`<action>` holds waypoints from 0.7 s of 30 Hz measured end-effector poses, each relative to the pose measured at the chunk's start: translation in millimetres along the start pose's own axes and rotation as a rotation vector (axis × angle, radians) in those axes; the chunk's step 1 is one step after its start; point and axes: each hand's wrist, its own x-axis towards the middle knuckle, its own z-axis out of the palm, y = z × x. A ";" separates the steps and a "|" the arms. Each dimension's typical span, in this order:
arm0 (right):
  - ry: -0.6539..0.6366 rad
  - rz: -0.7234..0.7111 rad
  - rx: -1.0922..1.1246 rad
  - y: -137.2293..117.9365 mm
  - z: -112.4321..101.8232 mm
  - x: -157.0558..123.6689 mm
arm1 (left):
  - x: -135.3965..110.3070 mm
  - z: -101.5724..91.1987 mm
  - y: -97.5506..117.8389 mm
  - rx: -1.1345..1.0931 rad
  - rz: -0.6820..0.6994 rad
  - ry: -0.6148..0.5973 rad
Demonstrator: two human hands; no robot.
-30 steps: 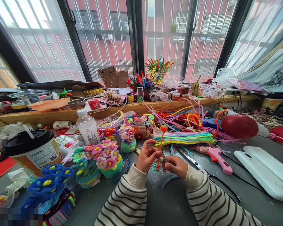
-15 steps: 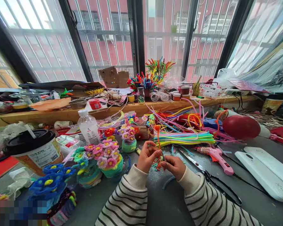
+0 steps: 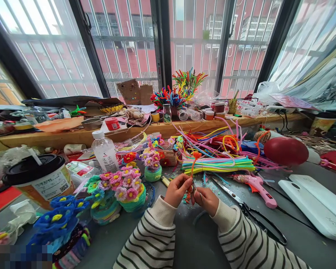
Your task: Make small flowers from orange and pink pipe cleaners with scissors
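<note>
My left hand point(image 3: 178, 189) pinches an orange pipe cleaner point(image 3: 195, 164), which stands up from the fingertips with a small bunched loop at its top. My right hand point(image 3: 206, 200) is closed close beside it, fingertips almost meeting the left ones. Something thin and dark shows between the two hands, too small to name. Fuzzy orange and green scraps lie on the grey table just behind the fingers. To the right of my right hand rest large black-handled scissors point(image 3: 232, 195) with the blades parted.
Pipe-cleaner flower pots point(image 3: 133, 200) crowd the left, beside a plastic bottle point(image 3: 105, 151) and a black-lidded tub point(image 3: 42, 179). A bundle of pastel pipe cleaners point(image 3: 220, 164) lies behind my hands. On the right are a pink glue gun point(image 3: 260, 188), white flat objects point(image 3: 310, 207) and a dark red balloon point(image 3: 286, 151).
The orange pipe cleaner has shifted slightly right, and its top now leans that way and looks more bunched. My left hand has dropped a little, while my right hand has barely moved.
</note>
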 end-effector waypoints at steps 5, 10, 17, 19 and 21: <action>-0.007 -0.006 0.037 3.3 0.8 0.9 | -1.4 0.6 2.1 -0.031 -0.022 -0.023; 0.021 0.032 0.014 -3.2 -1.5 0.7 | -1.7 1.8 4.4 -0.037 -0.014 -0.011; 0.028 0.032 0.052 -0.9 0.2 0.3 | -0.2 0.5 1.9 -0.041 0.000 -0.019; 0.012 0.003 0.090 1.0 0.9 0.3 | -0.4 0.6 0.9 -0.040 -0.008 -0.039; 0.006 -0.007 0.106 0.5 0.9 0.4 | -0.9 0.8 0.6 -0.036 -0.013 -0.051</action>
